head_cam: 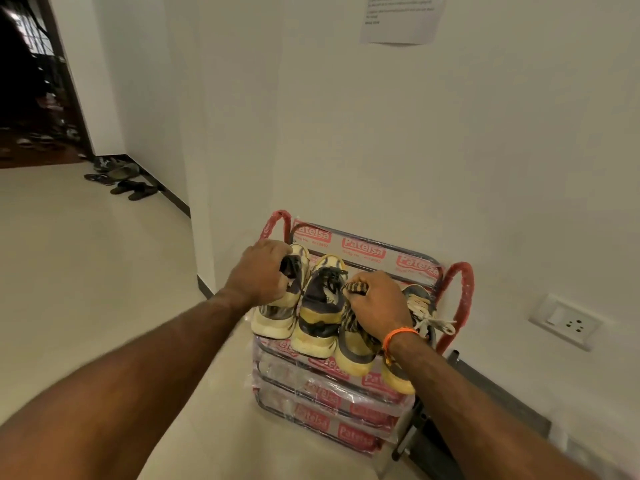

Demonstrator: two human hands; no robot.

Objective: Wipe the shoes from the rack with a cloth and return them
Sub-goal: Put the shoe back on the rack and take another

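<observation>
While I lean over the rack [363, 252], four shoes sit side by side on its top shelf, heels toward me and toes toward the far wall [381, 133]. They are worn sneakers with cream-yellow soles and dark grey uppers; the leftmost shoe [277, 313] is paler, the second shoe [320, 313] has dark laces, the third shoe [355, 344] shows a striped tongue, and the rightmost shoe [420, 306] has loose white laces spilling to the right. My left hand [261, 271] lies over the leftmost shoe, fingers curled into its opening and gripping the collar. My right hand [379, 301] rests on the third shoe, fingers pinching its striped tongue; an orange band [398, 336] circles that wrist. The rack's lower shelves are wrapped in plastic printed with red labels, and it has red handles at both ends. It stands on the pale floor [86, 271] against the wall, with a socket [566, 322] to the right.
</observation>
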